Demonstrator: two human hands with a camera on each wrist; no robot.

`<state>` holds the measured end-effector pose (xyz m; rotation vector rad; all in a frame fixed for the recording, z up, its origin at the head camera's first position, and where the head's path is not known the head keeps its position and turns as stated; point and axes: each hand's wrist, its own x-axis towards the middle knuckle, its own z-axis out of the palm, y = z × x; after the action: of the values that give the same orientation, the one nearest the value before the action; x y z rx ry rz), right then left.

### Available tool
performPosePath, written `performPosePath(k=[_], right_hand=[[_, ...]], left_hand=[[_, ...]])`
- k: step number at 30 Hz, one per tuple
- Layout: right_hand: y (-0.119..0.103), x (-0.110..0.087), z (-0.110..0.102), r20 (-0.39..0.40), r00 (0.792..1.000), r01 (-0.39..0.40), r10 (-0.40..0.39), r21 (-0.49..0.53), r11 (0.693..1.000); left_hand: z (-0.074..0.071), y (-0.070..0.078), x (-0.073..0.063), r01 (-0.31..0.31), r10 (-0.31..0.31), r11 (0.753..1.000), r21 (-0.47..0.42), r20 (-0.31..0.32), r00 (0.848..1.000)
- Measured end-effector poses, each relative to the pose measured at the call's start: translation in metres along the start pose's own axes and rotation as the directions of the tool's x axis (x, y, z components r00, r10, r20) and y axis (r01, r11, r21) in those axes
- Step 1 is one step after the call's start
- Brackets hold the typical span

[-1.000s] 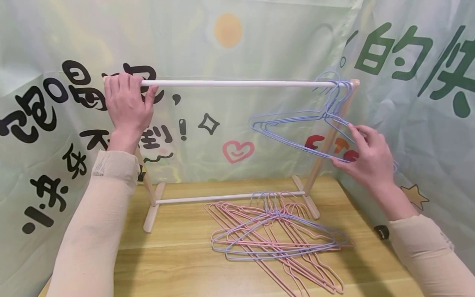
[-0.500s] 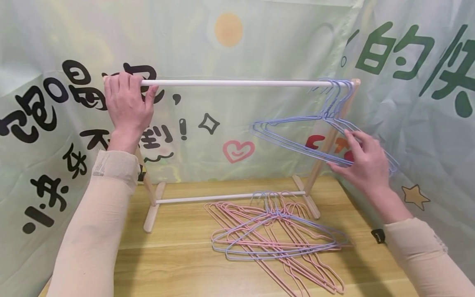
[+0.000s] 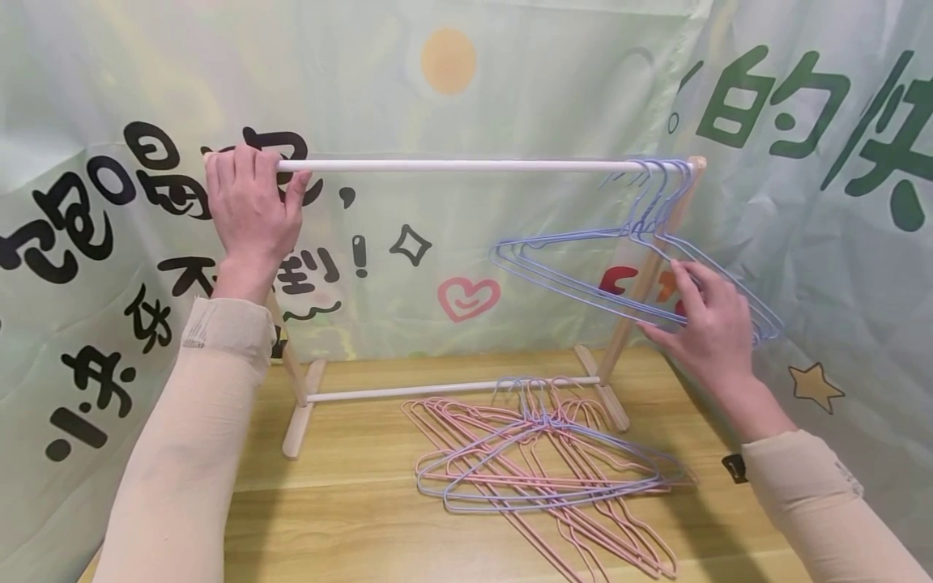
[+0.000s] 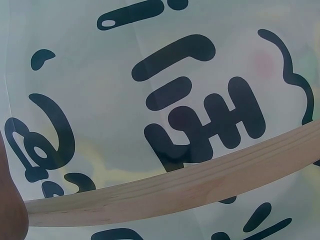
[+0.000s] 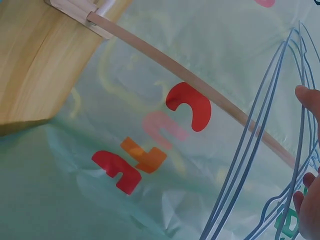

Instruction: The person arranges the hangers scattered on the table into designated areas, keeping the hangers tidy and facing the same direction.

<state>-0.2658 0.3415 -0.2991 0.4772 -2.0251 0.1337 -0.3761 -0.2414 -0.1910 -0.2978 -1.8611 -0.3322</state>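
Note:
My left hand (image 3: 255,206) grips the left end of the white top rail (image 3: 452,165) of a small wooden rack, fingers over the top and thumb below. Several blue wire hangers (image 3: 561,236) hang by their hooks at the rail's right end. My right hand (image 3: 714,324) holds the front one, index finger at its sloping shoulder and thumb at the bottom bar. In the right wrist view that thumb (image 5: 306,95) lies against the blue wire. Only an edge of the left hand (image 4: 11,200) shows in the left wrist view, beside the wooden post (image 4: 175,187).
Pink wire hangers (image 3: 510,480) lie in a tangled pile on the wood-grain table (image 3: 328,518), with blue hangers (image 3: 503,509) on top. The rack's lower bar (image 3: 408,391) runs just behind the pile. A printed cloth (image 3: 379,81) hangs behind and to the right.
The front blue hanger's hook has come down from above the rail onto it. My right hand has moved slightly down and left; my left hand stays put.

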Motion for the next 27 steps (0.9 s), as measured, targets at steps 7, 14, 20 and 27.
performPosePath(k=[7,14,20,27], right_hand=[[-0.001,-0.003,0.0,-0.013,1.0,-0.026,0.026,0.009,1.0],[-0.001,-0.006,-0.006,-0.002,1.0,-0.028,0.028,0.057,0.998],[-0.011,-0.017,-0.009,-0.057,0.997,-0.053,0.059,0.109,0.993],[-0.024,-0.041,-0.003,-0.073,0.997,0.013,0.004,0.237,0.971]], left_hand=[[0.0,-0.001,0.0,-0.004,0.004,1.0,0.006,-0.003,1.0],[-0.002,0.001,0.001,-0.006,0.006,1.0,0.008,-0.004,1.0],[-0.001,0.001,0.001,-0.011,0.01,1.0,0.029,0.021,1.0],[0.0,-0.001,0.0,-0.013,0.011,0.999,0.041,0.034,0.999]])
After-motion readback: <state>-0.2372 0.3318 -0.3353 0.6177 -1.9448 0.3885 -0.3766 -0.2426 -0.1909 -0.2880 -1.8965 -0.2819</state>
